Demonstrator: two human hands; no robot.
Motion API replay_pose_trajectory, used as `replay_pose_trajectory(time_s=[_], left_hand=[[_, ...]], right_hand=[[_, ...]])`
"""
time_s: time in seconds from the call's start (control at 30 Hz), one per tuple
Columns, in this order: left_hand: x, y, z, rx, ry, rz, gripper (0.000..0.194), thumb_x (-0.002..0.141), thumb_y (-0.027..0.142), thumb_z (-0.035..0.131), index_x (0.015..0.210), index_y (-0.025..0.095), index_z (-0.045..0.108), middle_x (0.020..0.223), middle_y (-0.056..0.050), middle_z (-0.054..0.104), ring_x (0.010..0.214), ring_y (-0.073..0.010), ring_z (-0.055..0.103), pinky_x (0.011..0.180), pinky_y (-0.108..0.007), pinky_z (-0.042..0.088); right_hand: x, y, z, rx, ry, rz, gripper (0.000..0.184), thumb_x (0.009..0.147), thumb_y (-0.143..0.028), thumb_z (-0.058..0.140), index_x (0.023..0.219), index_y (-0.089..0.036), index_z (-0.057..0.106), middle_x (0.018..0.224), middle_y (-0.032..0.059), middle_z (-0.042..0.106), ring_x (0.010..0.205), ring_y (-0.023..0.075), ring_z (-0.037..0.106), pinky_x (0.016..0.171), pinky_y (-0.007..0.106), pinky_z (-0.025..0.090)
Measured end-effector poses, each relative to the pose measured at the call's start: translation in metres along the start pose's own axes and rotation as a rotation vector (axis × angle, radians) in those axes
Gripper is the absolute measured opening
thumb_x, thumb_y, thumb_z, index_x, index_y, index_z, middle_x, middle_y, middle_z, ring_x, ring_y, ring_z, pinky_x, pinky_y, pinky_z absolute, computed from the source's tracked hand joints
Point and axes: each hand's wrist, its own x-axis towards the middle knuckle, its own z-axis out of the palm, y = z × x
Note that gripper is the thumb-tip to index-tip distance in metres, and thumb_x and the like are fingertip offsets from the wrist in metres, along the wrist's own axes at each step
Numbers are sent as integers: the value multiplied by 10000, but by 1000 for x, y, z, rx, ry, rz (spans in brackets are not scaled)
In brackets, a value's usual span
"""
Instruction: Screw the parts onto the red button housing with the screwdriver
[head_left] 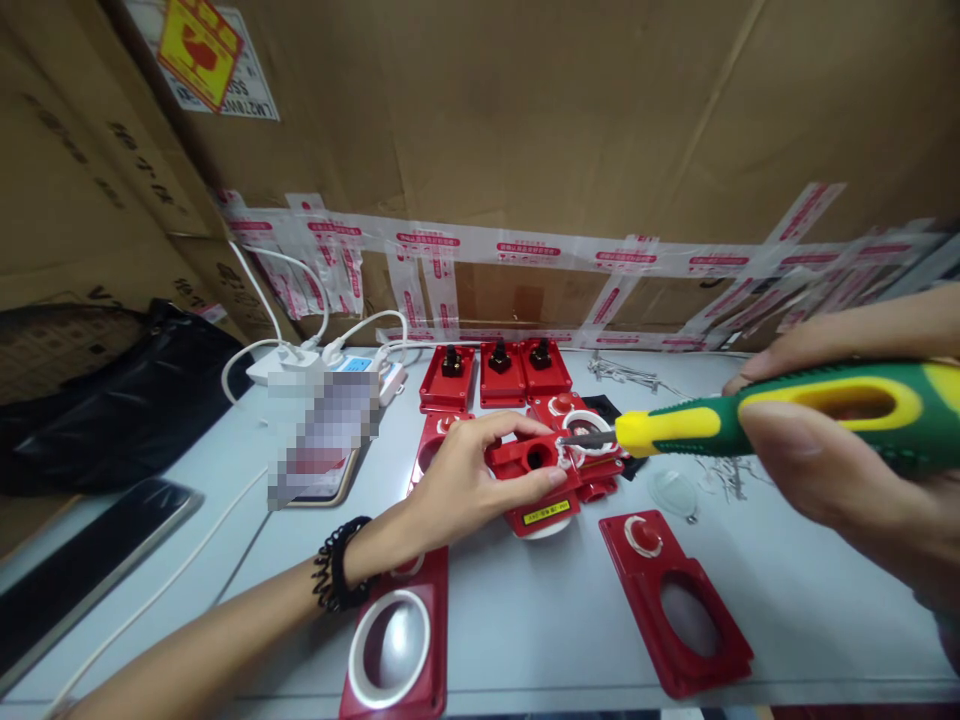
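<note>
smooth green-and-yellow plastic screwdriver (731, 428), its thin grey metal shaft (592, 440), glossy red plastic fitting (511, 460) at the screwdriver's tip, clear glassy round disc (673, 493) below it, wrinkled shiny black bag (97, 420) far left, matt brown cardboard (525, 120) beyond, smooth pale desk (540, 630) beneath

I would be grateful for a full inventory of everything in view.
Screwdriver: one, green-yellow, right
Held part: one, red, centre
Knobbed boxes: three, red-black, back
Left panel: one, red-white, front left
Right panel: one, red, front right
Other parts: uncountable, mostly red, centre
Clear disc: at least one, transparent, right
Metal pieces: uncountable, silvery, back and right
Phone: one, beige-edged, left
Power strip: one, white, back left
Cables: several, white, left
Flat device: one, dark, left edge
Bag: one, black, left
Cardboard: several, brown, back and left
Tape: several strips, white-red, back
Labels: two, yellow and white, upper left
Table: one, grey, below
Wristband: one, black, left wrist
Left grip: one, bare, around held part
Right grip: one, bare, around screwdriver
</note>
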Motion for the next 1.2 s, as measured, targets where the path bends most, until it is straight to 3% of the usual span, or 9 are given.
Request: replay_pose_trajectory(time_s=[0.17,0.4,0.5,0.63,0.73,0.9,1.0,1.07,1.2], left_hand=[[0,0,-1,29,15,41,221,805,316,715,970,177,667,954,-32,723,868,-188,664,817,-318,506],[5,-4,-4,37,53,-16,241,824,348,679,981,166,681,968,-54,732,888,-215,664,815,-345,514],[5,-6,-5,22,58,-51,270,824,365,677,1004,164,679,974,-59,733,889,-220,670,799,-340,526],[5,-6,-5,16,52,-87,289,821,381,678,1018,169,678,946,-53,735,875,-223,676,773,-330,538],[6,-6,-6,8,52,-72,279,823,379,672,1005,167,680,947,-54,735,867,-219,675,762,-321,533],[7,-6,-7,-21,64,-68,236,821,358,678,966,171,686,936,-42,737,829,-197,678,740,-298,527],[7,-7,-7,-42,53,-94,246,825,370,680,980,178,681,936,-38,740,828,-195,683,730,-294,536],[6,-7,-6,-49,44,-100,256,828,374,679,992,178,679,939,-39,743,829,-195,687,735,-297,541],[7,-6,-6,-27,40,-94,252,829,367,677,976,163,690,965,-52,743,863,-208,684,760,-313,542]], right_hand=[[-4,-2,3,-145,4,-45,458,739,-724,465,693,-307,648,505,-3,547,443,162,481,412,338,313],[16,-30,14,345,-66,-152,54,755,-365,594,794,-329,586,588,-45,606,501,160,560,470,322,426],[19,-32,19,362,-67,-210,67,787,-252,572,810,-311,548,701,-41,632,678,169,621,572,319,459],[25,-25,23,274,-116,-221,125,859,-296,557,750,-274,502,712,-42,602,613,132,575,520,292,423],[31,-20,20,262,-231,-206,61,853,-313,505,855,-277,555,847,-22,612,672,152,595,564,308,467],[38,-15,11,209,-415,-301,260,869,-313,419,1099,-286,535,968,-3,635,770,191,644,545,313,477],[41,-17,12,82,-340,-323,230,904,-432,485,1057,-283,570,875,-14,647,621,136,589,514,280,435],[43,-21,15,31,-222,-300,242,851,-500,573,891,-268,626,712,-29,614,529,105,495,492,260,393],[39,-28,27,-44,20,-311,474,770,-656,572,567,-233,514,462,-54,337,435,90,257,453,272,284]])
